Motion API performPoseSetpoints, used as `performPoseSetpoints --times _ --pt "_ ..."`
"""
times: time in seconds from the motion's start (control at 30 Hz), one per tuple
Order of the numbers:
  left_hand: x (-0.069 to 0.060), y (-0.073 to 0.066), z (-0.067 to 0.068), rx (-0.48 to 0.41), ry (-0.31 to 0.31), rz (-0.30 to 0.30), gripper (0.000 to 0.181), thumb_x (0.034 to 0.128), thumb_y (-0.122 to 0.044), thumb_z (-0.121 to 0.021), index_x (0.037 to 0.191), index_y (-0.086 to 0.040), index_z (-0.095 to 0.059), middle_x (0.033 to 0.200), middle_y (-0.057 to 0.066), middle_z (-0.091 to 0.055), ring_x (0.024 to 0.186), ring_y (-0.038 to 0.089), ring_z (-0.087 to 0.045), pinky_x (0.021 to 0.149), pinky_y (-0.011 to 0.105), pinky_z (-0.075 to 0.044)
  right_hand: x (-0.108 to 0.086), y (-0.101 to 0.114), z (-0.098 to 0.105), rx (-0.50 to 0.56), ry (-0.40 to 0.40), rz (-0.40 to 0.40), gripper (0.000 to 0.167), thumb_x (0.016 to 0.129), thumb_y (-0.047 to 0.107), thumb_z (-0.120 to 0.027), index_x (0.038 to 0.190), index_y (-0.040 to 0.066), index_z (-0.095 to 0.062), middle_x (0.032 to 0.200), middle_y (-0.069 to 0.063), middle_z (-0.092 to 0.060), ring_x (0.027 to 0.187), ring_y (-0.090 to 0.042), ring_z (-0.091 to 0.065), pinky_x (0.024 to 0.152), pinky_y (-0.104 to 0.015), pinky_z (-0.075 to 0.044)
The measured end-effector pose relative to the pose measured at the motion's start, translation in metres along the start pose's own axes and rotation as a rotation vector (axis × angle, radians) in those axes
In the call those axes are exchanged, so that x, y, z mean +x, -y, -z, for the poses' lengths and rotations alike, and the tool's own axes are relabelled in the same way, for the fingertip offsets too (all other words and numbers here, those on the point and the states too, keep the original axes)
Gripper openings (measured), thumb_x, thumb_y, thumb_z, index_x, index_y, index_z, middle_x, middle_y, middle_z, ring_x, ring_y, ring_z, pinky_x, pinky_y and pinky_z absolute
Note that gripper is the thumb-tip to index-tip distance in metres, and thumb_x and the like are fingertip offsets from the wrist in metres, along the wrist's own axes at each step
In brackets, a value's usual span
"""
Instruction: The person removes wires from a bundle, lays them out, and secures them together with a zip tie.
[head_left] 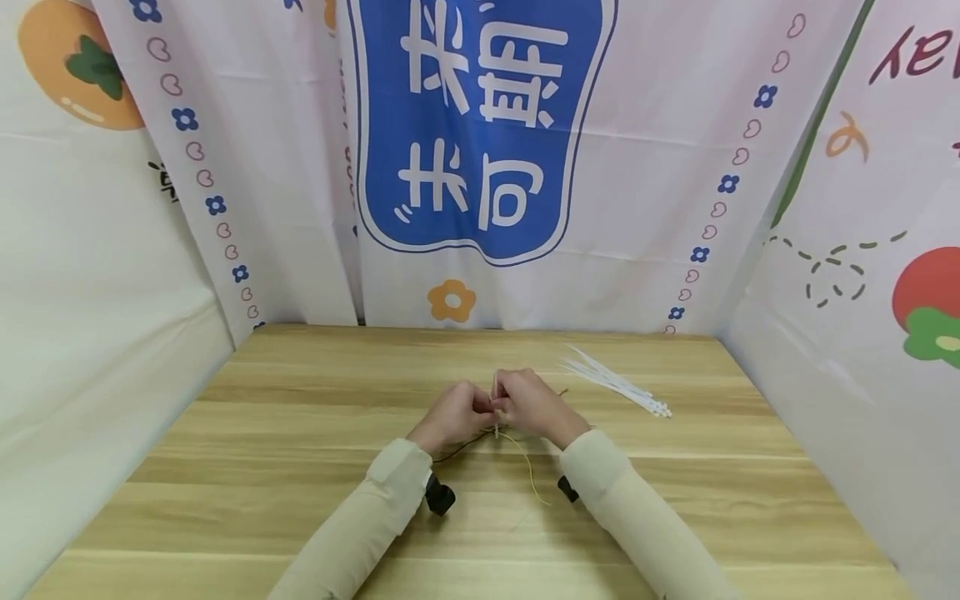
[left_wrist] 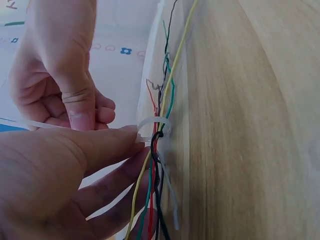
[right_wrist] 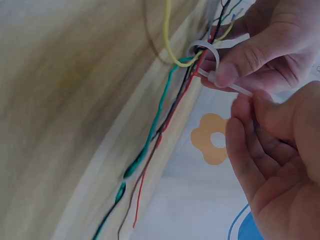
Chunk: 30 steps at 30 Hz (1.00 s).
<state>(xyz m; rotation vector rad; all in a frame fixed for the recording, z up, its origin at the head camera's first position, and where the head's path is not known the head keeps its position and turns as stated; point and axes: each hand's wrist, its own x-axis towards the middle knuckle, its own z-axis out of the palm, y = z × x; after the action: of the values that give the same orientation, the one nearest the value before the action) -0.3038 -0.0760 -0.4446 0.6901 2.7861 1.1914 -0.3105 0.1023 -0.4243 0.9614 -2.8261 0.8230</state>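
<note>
A bundle of thin wires in yellow (right_wrist: 167, 30), green (right_wrist: 159, 110), red (left_wrist: 151, 195) and black (left_wrist: 156, 185) runs through a loop of white cable tie (right_wrist: 212, 76). My left hand (left_wrist: 45, 170) pinches the tie at its head between thumb and fingers, right beside the wires. My right hand (right_wrist: 290, 145) pinches the tie's tail, which comes out of the head away from the bundle. The loop still stands wider than the wires inside it. In the head view, both hands, left (head_left: 459, 412) and right (head_left: 532, 406), meet over the table, largely hiding the tie.
Several loose white cable ties (head_left: 617, 383) lie in a fanned pile right of the hands. Under everything is a wood-grain table (head_left: 300, 400), with printed cloth (head_left: 292, 250) hanging behind and at both sides. A yellow wire end (head_left: 534, 479) curves toward the front.
</note>
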Motion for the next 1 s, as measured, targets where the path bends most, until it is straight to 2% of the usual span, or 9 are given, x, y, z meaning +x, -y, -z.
performPoseSetpoints --times 0.17,0.33,0.47,0.63,0.87,1.0 --pt "0.0 0.0 -0.003 0.037 0.004 -0.016 0.012 0.0937 -0.008 -0.078 0.083 -0.008 -0.083 0.079 0.003 -0.08 0.072 0.006 -0.066 0.073 0.027 -0.056 -0.001 0.001 -0.001 0.025 -0.075 -0.04 0.023 0.096 -0.007 -0.066 0.086 0.013 -0.059 0.081 0.0 -0.066 0.073 -0.01 -0.058 0.07 -0.027 -0.052" --pt "-0.001 0.002 -0.006 0.067 -0.005 -0.025 0.016 0.0931 -0.009 -0.08 0.077 -0.01 -0.082 0.074 -0.001 -0.078 0.067 0.005 -0.06 0.068 0.024 -0.05 0.001 0.007 0.007 0.066 -0.189 0.018 0.026 0.093 -0.015 -0.061 0.086 0.009 -0.06 0.083 -0.009 -0.071 0.07 -0.01 -0.058 0.067 -0.024 -0.051" --pt "-0.002 0.001 -0.008 0.088 -0.015 -0.063 0.018 0.0919 -0.005 -0.08 0.074 -0.006 -0.08 0.07 0.002 -0.076 0.061 0.007 -0.053 0.061 0.022 -0.044 0.003 0.012 0.013 0.072 -0.194 0.044 0.024 0.094 -0.015 -0.059 0.088 0.008 -0.061 0.086 -0.014 -0.072 0.068 -0.011 -0.057 0.065 -0.024 -0.05" --pt "-0.003 -0.003 -0.012 0.135 -0.026 -0.107 0.022 0.09 0.0 -0.078 0.068 -0.004 -0.077 0.064 0.003 -0.071 0.054 0.007 -0.047 0.056 0.02 -0.039 0.003 0.012 0.015 0.072 -0.21 0.019 0.026 0.096 -0.014 -0.059 0.087 0.01 -0.06 0.086 -0.013 -0.072 0.068 -0.011 -0.056 0.066 -0.025 -0.049" --pt "-0.008 -0.004 -0.012 0.139 -0.021 -0.097 0.026 0.0909 0.002 -0.076 0.065 -0.004 -0.074 0.063 0.003 -0.071 0.054 0.007 -0.045 0.058 0.021 -0.04 0.005 0.012 0.017 0.127 -0.21 -0.008 0.019 0.1 -0.004 -0.065 0.088 0.011 -0.062 0.085 -0.005 -0.072 0.071 -0.013 -0.062 0.065 -0.025 -0.051" --pt "-0.009 0.0 -0.009 0.145 -0.017 -0.111 0.034 0.0943 -0.002 -0.075 0.061 -0.006 -0.068 0.058 -0.003 -0.061 0.054 0.007 -0.043 0.058 0.022 -0.04 0.007 0.013 0.024 0.162 -0.203 -0.049 0.01 0.101 0.007 -0.07 0.092 0.009 -0.068 0.089 -0.005 -0.075 0.077 -0.014 -0.068 0.068 -0.026 -0.055"
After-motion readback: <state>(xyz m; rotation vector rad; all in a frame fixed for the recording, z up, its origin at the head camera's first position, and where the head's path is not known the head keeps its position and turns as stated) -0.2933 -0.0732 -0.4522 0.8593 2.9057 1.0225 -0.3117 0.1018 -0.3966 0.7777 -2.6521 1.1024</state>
